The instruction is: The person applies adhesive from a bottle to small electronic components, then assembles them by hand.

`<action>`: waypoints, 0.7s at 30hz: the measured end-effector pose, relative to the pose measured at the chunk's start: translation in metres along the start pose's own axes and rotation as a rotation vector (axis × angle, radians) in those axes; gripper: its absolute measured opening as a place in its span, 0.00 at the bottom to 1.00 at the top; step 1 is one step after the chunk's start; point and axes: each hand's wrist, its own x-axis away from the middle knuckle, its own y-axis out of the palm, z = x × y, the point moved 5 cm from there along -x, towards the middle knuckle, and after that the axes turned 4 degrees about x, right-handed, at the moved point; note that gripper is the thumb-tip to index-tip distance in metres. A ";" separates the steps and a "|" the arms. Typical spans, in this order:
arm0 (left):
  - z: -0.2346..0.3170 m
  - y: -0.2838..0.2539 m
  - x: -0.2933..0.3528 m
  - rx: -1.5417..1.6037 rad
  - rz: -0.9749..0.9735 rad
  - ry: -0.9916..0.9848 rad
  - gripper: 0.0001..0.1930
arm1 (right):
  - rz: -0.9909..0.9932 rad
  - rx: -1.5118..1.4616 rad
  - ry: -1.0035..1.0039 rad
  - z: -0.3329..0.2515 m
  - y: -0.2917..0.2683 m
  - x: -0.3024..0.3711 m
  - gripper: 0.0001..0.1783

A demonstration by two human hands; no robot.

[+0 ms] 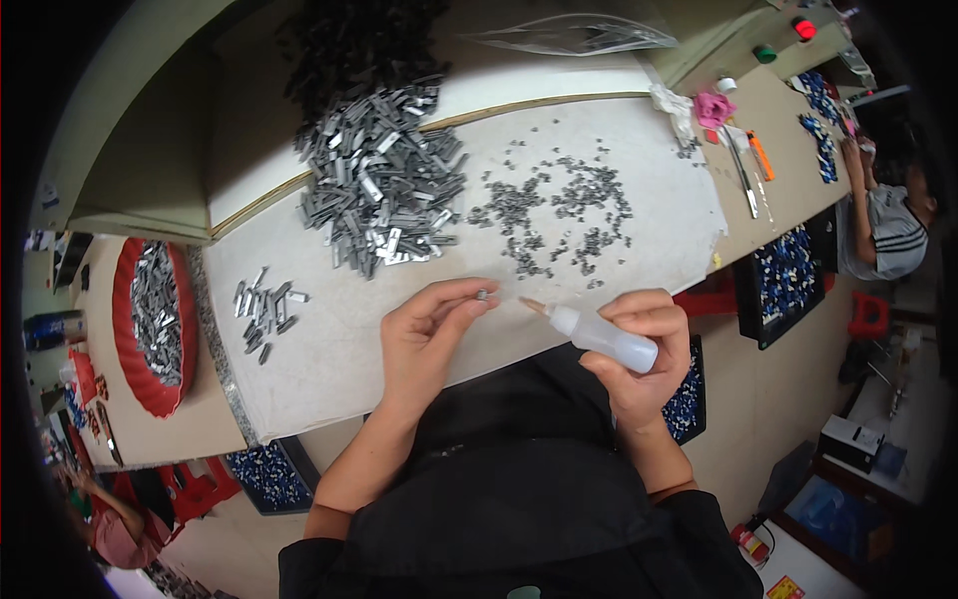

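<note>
Piece [483, 296] is pinched in left grip [424, 337] above white sheet [339, 334], apparently for steadiness | bottle [617, 343] is enclosed by right grip [649, 367], tilted, presumably so nozzle [537, 305] faces piece | loose bits [596, 192] are spread, perhaps for picking.

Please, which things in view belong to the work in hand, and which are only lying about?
Belonging to the work:
small piece, pinched in the left hand
squeeze bottle, held in the right hand
scattered small metal parts, probably
heap of grey blocks, probably

Apparently only lying about:
orange tool
pink crumpled bundle
clear plastic bag
</note>
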 end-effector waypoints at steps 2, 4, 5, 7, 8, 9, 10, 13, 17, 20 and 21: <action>-0.001 -0.004 0.001 -0.019 0.036 0.015 0.09 | 0.038 -0.158 0.091 0.011 -0.010 -0.005 0.23; 0.000 -0.004 -0.001 -0.007 0.026 0.026 0.08 | 0.066 -0.173 0.209 0.029 -0.029 -0.009 0.22; 0.000 -0.003 -0.001 -0.006 0.013 0.016 0.08 | 0.075 -0.133 0.275 0.037 -0.036 -0.013 0.21; -0.001 -0.002 0.000 0.005 0.004 0.009 0.09 | 0.078 -0.086 0.340 0.052 -0.050 -0.024 0.20; -0.001 -0.001 0.000 -0.005 0.016 0.007 0.08 | 0.027 -0.006 0.350 0.059 -0.054 -0.030 0.19; -0.001 0.000 0.000 -0.015 0.029 0.006 0.08 | -0.023 0.072 0.359 0.065 -0.057 -0.036 0.17; -0.001 0.000 0.001 -0.012 0.031 0.008 0.08 | -0.026 0.074 0.357 0.071 -0.057 -0.042 0.17; -0.002 -0.001 0.001 -0.026 0.046 0.021 0.08 | 0.021 0.043 0.419 0.085 -0.055 -0.058 0.12; -0.003 0.000 0.000 -0.035 0.034 0.029 0.08 | -0.068 0.331 0.406 0.098 -0.059 -0.080 0.09; -0.004 0.000 0.000 -0.038 0.027 0.025 0.08 | -0.156 0.579 0.252 0.098 -0.054 -0.096 0.06; -0.004 0.000 0.000 -0.037 0.021 0.019 0.08 | -0.168 0.627 0.206 0.097 -0.052 -0.100 0.05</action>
